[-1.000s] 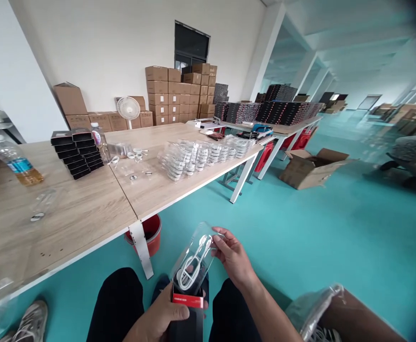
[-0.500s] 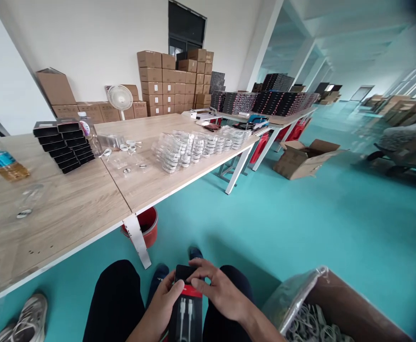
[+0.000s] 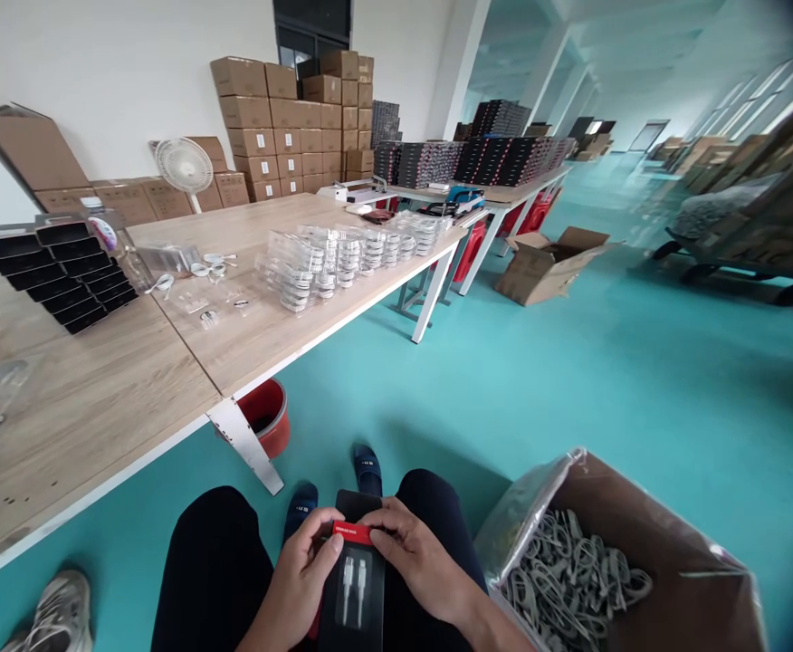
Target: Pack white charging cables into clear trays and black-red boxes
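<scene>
A black packaging box (image 3: 354, 589) with a red strip near its top and a window showing a white cable rests between my knees. My left hand (image 3: 303, 569) grips its left edge, thumb on the red strip. From the other side my right hand (image 3: 414, 560) holds it, fingertips pressed on the same strip. Both hands are closed on the box.
A cardboard box (image 3: 668, 543) lined with plastic and full of white cables stands at my right. Wooden tables (image 3: 166, 362) on the left carry black box sleeves (image 3: 50, 272) and clear trays with coiled cables (image 3: 342, 258). A red bucket (image 3: 267, 417) sits under the table. Another person's shoe (image 3: 57, 611) shows at bottom left.
The clear tray with the cable, held up a second ago, now sits inside the black box. Both hands have come down onto the box's top. My view has swung to the right.
</scene>
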Action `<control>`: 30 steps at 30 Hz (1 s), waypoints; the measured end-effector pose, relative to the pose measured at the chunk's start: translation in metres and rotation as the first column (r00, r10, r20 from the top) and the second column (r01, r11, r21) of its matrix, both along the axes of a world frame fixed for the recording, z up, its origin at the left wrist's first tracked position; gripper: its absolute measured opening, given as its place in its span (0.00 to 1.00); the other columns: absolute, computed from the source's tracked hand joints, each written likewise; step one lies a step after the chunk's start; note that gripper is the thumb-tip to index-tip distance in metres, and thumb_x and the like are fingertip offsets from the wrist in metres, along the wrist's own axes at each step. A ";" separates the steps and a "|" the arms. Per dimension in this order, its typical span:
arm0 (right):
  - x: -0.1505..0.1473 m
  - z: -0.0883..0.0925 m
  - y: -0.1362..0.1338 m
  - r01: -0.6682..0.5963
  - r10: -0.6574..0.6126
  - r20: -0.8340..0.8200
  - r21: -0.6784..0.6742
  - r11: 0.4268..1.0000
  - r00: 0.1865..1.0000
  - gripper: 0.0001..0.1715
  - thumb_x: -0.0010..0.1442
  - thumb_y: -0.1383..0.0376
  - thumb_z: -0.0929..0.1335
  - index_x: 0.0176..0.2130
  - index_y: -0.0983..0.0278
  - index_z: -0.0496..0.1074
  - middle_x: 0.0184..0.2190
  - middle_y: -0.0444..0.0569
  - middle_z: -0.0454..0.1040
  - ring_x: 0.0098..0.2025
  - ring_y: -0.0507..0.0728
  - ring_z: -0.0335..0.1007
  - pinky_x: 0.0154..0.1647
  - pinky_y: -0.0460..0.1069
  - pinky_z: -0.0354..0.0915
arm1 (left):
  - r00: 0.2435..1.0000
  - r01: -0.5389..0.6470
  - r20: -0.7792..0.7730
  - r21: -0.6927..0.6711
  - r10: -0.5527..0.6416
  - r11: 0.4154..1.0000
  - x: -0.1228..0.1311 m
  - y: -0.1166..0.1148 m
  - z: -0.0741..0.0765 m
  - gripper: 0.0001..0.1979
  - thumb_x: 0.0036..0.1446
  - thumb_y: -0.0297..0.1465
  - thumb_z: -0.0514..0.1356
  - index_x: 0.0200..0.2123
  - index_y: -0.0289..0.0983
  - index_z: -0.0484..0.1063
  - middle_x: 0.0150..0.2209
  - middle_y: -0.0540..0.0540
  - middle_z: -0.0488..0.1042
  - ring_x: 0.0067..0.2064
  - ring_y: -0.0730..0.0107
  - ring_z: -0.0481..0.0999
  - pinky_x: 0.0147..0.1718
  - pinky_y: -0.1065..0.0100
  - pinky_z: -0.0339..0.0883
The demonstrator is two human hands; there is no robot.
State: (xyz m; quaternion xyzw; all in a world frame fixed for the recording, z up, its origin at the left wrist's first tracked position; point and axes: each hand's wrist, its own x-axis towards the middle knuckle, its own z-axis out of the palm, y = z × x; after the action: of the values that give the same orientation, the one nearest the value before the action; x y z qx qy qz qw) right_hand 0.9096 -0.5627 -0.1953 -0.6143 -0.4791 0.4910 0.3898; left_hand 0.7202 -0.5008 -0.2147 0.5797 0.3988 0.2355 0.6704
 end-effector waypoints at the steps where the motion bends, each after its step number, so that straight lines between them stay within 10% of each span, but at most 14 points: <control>1: -0.002 -0.005 -0.001 0.067 -0.067 -0.038 0.015 0.998 0.997 0.18 0.61 0.50 0.67 0.45 0.57 0.75 0.41 0.47 0.69 0.40 0.57 0.67 0.44 0.52 0.64 | 1.000 0.000 -0.016 0.025 0.001 1.000 0.000 0.002 -0.001 0.18 0.61 0.46 0.54 0.45 0.42 0.74 0.37 0.47 0.76 0.39 0.61 0.75 0.39 0.64 0.69; 7: -0.021 -0.035 -0.005 0.266 -0.263 -0.080 0.032 0.964 0.962 0.17 0.61 0.51 0.67 0.39 0.61 0.74 0.38 0.49 0.73 0.40 0.58 0.70 0.43 0.52 0.65 | 0.994 -0.106 -0.014 0.090 0.108 0.990 0.003 0.012 -0.019 0.12 0.57 0.41 0.59 0.37 0.40 0.74 0.51 0.40 0.75 0.55 0.53 0.71 0.53 0.59 0.65; 11: -0.029 -0.028 -0.004 0.306 -0.309 0.001 0.134 0.943 0.951 0.10 0.61 0.58 0.67 0.39 0.60 0.74 0.47 0.51 0.73 0.51 0.60 0.69 0.52 0.53 0.64 | 0.990 -0.136 0.043 0.061 0.134 0.989 0.005 0.013 -0.021 0.08 0.56 0.35 0.60 0.38 0.40 0.68 0.43 0.43 0.76 0.46 0.58 0.76 0.47 0.60 0.68; 16: -0.025 -0.013 0.006 0.318 -0.316 -0.049 0.060 0.946 0.948 0.10 0.57 0.57 0.70 0.32 0.62 0.71 0.30 0.44 0.73 0.33 0.55 0.70 0.35 0.48 0.66 | 0.999 -0.040 0.023 0.064 0.039 0.997 0.006 0.020 0.000 0.07 0.55 0.33 0.60 0.37 0.39 0.70 0.38 0.45 0.77 0.43 0.60 0.76 0.45 0.63 0.68; 23: -0.008 0.009 0.019 0.167 -0.195 -0.192 -0.155 0.974 0.962 0.08 0.46 0.64 0.75 0.31 0.65 0.78 0.25 0.44 0.76 0.30 0.53 0.69 0.34 0.49 0.63 | 0.999 -0.006 -0.053 -0.124 0.000 0.992 0.007 0.034 0.038 0.09 0.45 0.29 0.62 0.33 0.38 0.78 0.36 0.46 0.79 0.40 0.61 0.76 0.41 0.64 0.67; 30: 0.000 0.019 0.021 0.123 -0.199 -0.352 -0.227 0.966 0.915 0.16 0.45 0.55 0.77 0.27 0.65 0.77 0.22 0.43 0.74 0.27 0.53 0.68 0.32 0.50 0.65 | 0.998 -0.055 -0.021 -0.300 0.051 0.952 0.014 0.034 0.044 0.06 0.43 0.29 0.63 0.27 0.36 0.79 0.19 0.52 0.72 0.24 0.70 0.70 0.29 0.67 0.63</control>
State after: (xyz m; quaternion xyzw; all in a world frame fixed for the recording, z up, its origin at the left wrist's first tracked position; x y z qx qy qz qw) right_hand 0.9095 -0.5414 -0.1759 -0.5838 -0.2922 0.6100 0.4491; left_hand 0.7347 -0.4664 -0.1704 0.4616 0.4497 0.1861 0.7416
